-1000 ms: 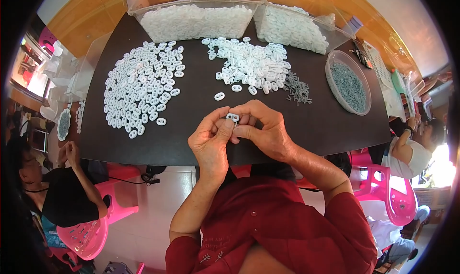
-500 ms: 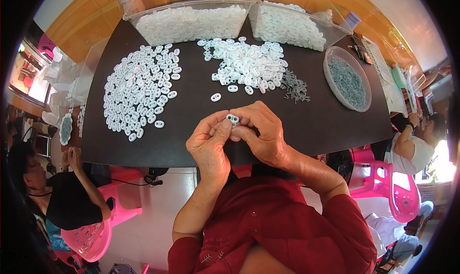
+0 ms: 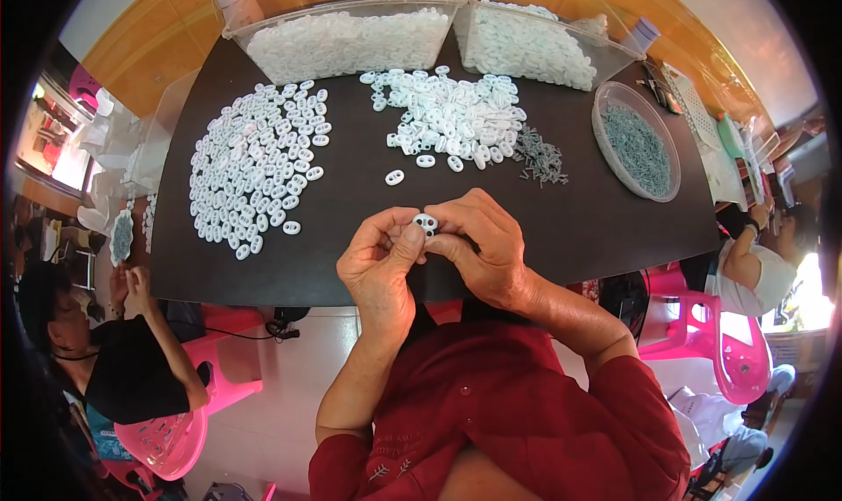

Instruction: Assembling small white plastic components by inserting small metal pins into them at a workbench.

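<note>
Between my hands, near the table's front edge, is a small white oval plastic piece (image 3: 425, 223) with two dark holes. My left hand (image 3: 383, 257) pinches it with thumb and fingers from the left. From the right, my right hand (image 3: 481, 245) grips it with thumb and forefinger; its other fingers are curled. Whether a small pin is also in the fingers cannot be seen. Just beyond lie a lone white oval piece (image 3: 395, 177), a heap of white oval pieces (image 3: 456, 111) and a little pile of grey pins (image 3: 539, 157).
A wide spread of white oval pieces (image 3: 250, 163) covers the table's left side. Two clear bins (image 3: 351, 10) of white pieces stand at the back. A round tray (image 3: 674, 185) of grey pins sits right. People sit at both sides, near pink chairs (image 3: 741, 361).
Both hands have shifted very slightly, and the white oval piece has turned so its two holes face up more plainly. The person at left has moved their hands a little.
</note>
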`<action>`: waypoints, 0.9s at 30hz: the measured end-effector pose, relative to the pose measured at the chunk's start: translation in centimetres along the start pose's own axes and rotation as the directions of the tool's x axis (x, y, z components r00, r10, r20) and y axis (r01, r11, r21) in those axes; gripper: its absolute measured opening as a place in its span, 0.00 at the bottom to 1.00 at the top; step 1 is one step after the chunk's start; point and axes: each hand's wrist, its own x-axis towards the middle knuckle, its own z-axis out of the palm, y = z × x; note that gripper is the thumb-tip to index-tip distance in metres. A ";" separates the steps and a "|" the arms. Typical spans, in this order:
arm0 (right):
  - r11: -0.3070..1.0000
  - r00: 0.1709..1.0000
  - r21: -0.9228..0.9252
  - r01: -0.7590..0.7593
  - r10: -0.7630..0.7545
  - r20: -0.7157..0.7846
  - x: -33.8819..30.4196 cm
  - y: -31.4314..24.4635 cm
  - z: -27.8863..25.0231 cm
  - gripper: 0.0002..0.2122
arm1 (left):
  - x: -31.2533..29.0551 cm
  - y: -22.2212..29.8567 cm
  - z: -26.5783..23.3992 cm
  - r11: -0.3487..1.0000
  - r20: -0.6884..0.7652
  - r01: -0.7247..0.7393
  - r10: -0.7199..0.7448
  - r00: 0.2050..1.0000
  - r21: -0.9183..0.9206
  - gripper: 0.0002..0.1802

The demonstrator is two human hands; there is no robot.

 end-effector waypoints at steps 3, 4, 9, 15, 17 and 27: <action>0.998 0.999 -0.047 0.035 -0.035 0.005 0.1 0.0 0.0 0.16 | -0.1 0.2 0.0 1.000 -0.010 0.021 -0.021 1.000 -0.019 0.10; 0.998 0.999 -0.046 0.035 -0.035 0.006 0.2 -0.1 0.1 0.16 | -0.1 0.1 0.0 1.000 -0.005 0.020 -0.020 1.000 -0.019 0.10; 0.999 0.999 0.004 0.041 -0.041 -0.007 0.3 -0.7 0.3 0.16 | -0.5 0.2 -0.1 0.997 -0.001 0.009 -0.009 1.000 -0.070 0.12; 0.993 0.992 -0.033 0.116 -0.118 -0.049 0.3 -0.7 0.5 0.15 | -1.2 0.2 0.4 0.993 -0.015 -0.019 0.017 1.000 -0.113 0.11; 0.992 0.991 -0.030 0.120 -0.121 -0.052 0.2 -0.7 0.6 0.15 | -1.3 -0.1 0.3 0.992 -0.019 -0.094 0.093 0.996 -0.082 0.11; 0.979 0.976 -0.074 0.187 -0.194 -0.103 -0.4 -0.4 1.2 0.16 | -1.5 -0.5 0.7 0.985 -0.040 -0.171 0.170 0.985 -0.022 0.09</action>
